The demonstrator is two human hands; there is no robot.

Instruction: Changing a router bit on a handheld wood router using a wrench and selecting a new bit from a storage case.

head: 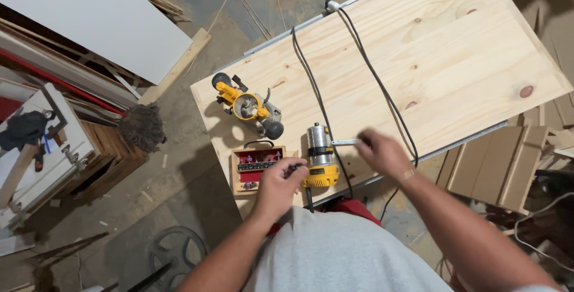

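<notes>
The yellow and silver router motor (321, 155) stands upright on the pine board table (454, 46), out of its yellow base (248, 106), which lies apart to the left. The left hand (276, 187) pinches a small dark bit beside the motor. The right hand (382, 153) grips a thin silver wrench (345, 142). The open red bit box (258, 166) sits just beside the motor. The motor looks not yet put together with its base.
</notes>
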